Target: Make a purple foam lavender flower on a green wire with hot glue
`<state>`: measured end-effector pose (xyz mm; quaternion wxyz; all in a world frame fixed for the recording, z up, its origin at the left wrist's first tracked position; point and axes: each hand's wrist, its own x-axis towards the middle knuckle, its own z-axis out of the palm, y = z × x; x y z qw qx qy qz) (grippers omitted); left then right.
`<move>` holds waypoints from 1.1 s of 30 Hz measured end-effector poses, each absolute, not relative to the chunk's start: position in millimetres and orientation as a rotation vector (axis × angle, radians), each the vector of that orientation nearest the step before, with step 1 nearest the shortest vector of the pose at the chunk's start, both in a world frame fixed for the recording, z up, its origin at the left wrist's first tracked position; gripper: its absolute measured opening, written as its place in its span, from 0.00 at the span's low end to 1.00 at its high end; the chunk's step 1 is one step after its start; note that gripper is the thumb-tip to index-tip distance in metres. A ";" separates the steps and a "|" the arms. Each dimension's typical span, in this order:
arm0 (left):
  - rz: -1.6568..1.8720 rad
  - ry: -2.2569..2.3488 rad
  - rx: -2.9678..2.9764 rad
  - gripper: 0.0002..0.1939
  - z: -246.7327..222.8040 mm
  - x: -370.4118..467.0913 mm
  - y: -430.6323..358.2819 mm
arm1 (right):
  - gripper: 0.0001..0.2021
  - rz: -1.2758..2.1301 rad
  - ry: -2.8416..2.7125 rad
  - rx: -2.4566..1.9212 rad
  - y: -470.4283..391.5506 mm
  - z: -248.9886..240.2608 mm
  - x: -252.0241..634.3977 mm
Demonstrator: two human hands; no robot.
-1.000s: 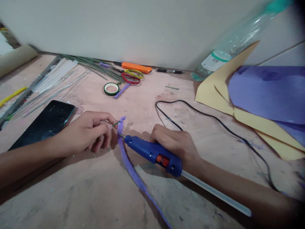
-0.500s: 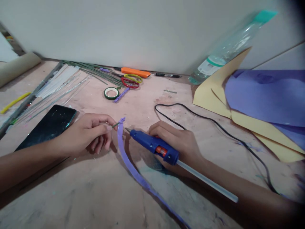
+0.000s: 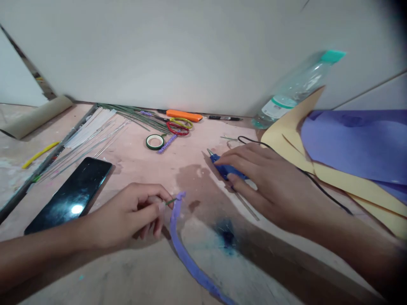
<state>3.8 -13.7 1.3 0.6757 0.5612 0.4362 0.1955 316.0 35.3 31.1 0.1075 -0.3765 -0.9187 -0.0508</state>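
My left hand (image 3: 140, 214) is closed in a pinch on a thin green wire stem (image 3: 171, 201). At the stem's tip, a long purple paper strip (image 3: 187, 258) is attached and curves down to the front edge of the view. To the right, my right hand (image 3: 254, 173) is over a blue hot glue gun (image 3: 222, 167), its fingers and thumb around the body. The gun is down at the tabletop, nozzle pointing to the upper left. Its clear glue stick (image 3: 246, 205) sticks out behind. My palm hides much of the gun.
A phone (image 3: 70, 195) lies left of my left hand. Behind are green tape (image 3: 154, 142), scissors (image 3: 179, 126), an orange cutter (image 3: 184, 115) and a pen (image 3: 225, 118). A bottle (image 3: 286, 97) leans by yellow paper (image 3: 286, 123) and purple paper (image 3: 356, 144) at right.
My right hand has moved the glue gun away from the strip, back and to the right, down to the table. My left hand still pinches the stem. The view has tilted upward.
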 end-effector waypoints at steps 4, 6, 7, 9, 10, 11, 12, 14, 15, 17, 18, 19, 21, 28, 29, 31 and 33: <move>0.445 0.848 1.320 0.10 4.1 8.5 -27.4 | 0.12 0.582 -2.557 -0.981 7.1 45.5 266.0; 0.442 0.802 1.416 0.10 5.1 7.4 -32.0 | 0.13 0.769 -2.617 -0.783 -0.8 47.3 250.5; 0.436 0.798 1.480 0.10 5.9 6.2 -33.2 | 0.14 0.805 -2.647 -0.718 -2.6 47.1 246.4; 0.426 0.806 1.623 0.10 8.6 4.0 -33.2 | 0.14 0.826 -2.667 -0.684 -3.3 45.2 243.8; 0.425 0.811 1.698 0.10 10.6 3.4 -32.2 | 0.15 0.845 -2.662 -0.696 -2.9 43.9 244.0; 0.424 0.821 1.786 0.11 12.9 3.1 -30.9 | 0.15 0.874 -2.650 -0.704 -2.3 42.5 244.7; 0.421 0.831 1.897 0.11 15.4 3.3 -29.8 | 0.16 0.906 -2.639 -0.702 -1.9 41.2 245.2; 0.447 0.858 2.184 0.12 20.0 4.2 -29.6 | 0.15 0.925 -2.615 -0.695 -1.4 38.5 245.4; 0.487 0.883 2.338 0.12 21.8 4.6 -31.3 | 0.15 0.911 -2.600 -0.711 -1.3 37.2 245.0; 0.664 0.958 2.589 0.17 24.0 4.6 -39.3 | 0.14 0.864 -2.554 -0.796 -0.8 35.0 243.7; 0.785 0.994 2.651 0.19 24.3 4.2 -44.9 | 0.14 0.840 -2.517 -0.862 -0.1 34.0 243.0; 0.909 1.026 2.666 0.21 24.0 3.9 -51.0 | 0.15 0.831 -2.474 -0.928 0.7 33.3 242.4; 0.956 0.968 2.560 0.11 21.8 4.2 -61.7 | 0.15 0.848 -2.382 -1.033 2.3 32.2 241.5; 0.573 0.978 1.542 0.11 4.7 19.2 -62.9 | 0.18 1.003 -2.040 -1.074 -11.5 34.9 235.8; 0.594 0.926 1.414 0.09 2.7 20.8 -61.7 | 0.18 1.054 -2.023 -1.041 -15.8 35.4 234.7; 0.628 0.789 1.215 0.12 0.8 23.1 -60.1 | 0.18 1.173 -2.015 -0.982 -23.8 35.2 232.8; 0.657 0.699 1.082 0.11 1.6 24.8 -59.2 | 0.17 1.215 -2.037 -0.977 -29.0 32.7 231.8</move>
